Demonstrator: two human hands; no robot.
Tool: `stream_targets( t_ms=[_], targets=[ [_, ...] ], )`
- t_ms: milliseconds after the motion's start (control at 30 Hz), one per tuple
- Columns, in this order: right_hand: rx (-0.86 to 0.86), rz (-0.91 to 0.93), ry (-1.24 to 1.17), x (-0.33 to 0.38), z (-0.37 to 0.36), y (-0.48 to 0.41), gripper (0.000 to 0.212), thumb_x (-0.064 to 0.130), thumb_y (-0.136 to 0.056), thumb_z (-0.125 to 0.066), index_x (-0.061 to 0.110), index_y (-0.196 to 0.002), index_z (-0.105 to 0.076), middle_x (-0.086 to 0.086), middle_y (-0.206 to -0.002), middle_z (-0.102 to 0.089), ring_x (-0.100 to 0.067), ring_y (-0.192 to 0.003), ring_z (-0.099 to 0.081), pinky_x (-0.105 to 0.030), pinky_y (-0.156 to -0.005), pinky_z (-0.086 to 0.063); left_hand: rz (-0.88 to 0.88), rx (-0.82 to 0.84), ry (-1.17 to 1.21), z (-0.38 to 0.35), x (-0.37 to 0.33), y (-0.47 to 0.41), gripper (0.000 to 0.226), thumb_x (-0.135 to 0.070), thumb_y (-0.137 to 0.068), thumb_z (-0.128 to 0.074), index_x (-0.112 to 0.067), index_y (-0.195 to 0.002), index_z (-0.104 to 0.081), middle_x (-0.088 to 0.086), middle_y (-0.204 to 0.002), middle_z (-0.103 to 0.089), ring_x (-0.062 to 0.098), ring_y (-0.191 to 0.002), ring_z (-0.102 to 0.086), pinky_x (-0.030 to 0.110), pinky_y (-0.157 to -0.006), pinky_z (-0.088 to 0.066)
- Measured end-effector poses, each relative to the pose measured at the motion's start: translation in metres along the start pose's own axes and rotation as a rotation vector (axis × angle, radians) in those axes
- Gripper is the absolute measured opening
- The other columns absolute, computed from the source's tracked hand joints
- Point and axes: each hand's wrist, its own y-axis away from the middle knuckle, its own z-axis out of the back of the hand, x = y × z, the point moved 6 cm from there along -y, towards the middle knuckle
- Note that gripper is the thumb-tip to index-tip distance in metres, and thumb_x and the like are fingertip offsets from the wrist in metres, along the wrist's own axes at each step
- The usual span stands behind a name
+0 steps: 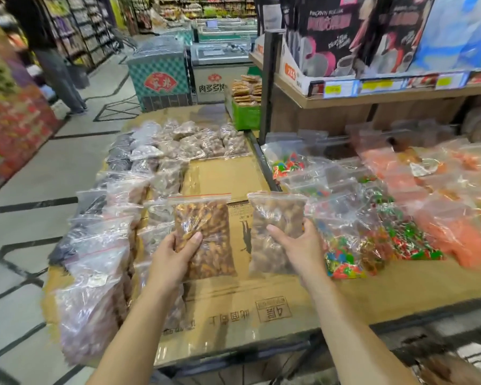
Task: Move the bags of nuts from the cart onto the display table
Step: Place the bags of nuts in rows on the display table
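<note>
The cart (pixel 233 179) is the big flat thing in the middle, with brown cardboard on top. The table (pixel 428 282) is at 3 o'clock from it, and it is full of bright candy bags (pixel 342 254). Lots of nut bags (pixel 95 287) lie on the cart, in a row at 9 o'clock and a bunch at 12 o'clock.

Two bags are up in the air over the bare cardboard. The left hand (pixel 172 257) grips the orange-brown bag (pixel 206 226) low down, with its thumb on the front. The right hand (pixel 303 248) grips the darker bag (pixel 275 218) the same way. Both bags stand tall, with the long side going from 6 to 12 o'clock.

The table is at 3 o'clock from both hands (the right hand is nearer). So I think the darker bag should go over first.
</note>
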Motion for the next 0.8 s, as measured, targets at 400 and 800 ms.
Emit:
stream_targets(
  t_ms=[400, 800],
  targets=[
    [0.071, -0.007, 0.130, 0.021, -0.011, -0.115, 0.105, 0.071, -0.062, -0.084, 0.017, -0.145, -0.052, -0.001, -0.140, -0.065, -0.026, -0.126, -0.063, -0.049, -0.105, -0.053, 0.007, -0.154, -0.009, -0.036, -0.011, -0.067, 0.029, -0.042, -0.093, -0.078, -0.023, -0.114, -0.071, -0.001, -0.102, -0.082, 0.022, -0.096, -0.079, 0.047, -0.087, -0.062],
    [0.075, 0.002, 0.190, 0.042, -0.052, -0.186, 0.095, 0.060, -0.077, -0.086, 0.018, -0.152, -0.047, 0.002, -0.143, -0.061, -0.027, -0.128, -0.061, -0.049, -0.103, -0.053, 0.009, -0.148, -0.047, -0.030, -0.023, -0.152, 0.035, -0.046, -0.092, -0.078, -0.024, -0.118, -0.070, -0.007, -0.104, -0.081, 0.009, -0.093, -0.078, 0.033, -0.079, -0.061]
  ],
)
